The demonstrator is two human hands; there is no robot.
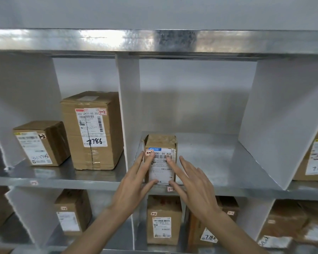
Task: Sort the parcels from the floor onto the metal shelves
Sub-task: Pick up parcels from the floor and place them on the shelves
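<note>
On the middle shelf point(209, 158), one parcel point(161, 142), two hands touching it, left hand point(134, 182), right hand point(195, 186)

One view only, from the head, facing straight into the metal shelves point(228, 162) at close range and tipped slightly down. The upper shelf edge crosses the top, the middle compartment sits dead centre, lower compartments fill the bottom. Both forearms reach in from the bottom edge, and wide-angle bending curves the dividers.
</note>
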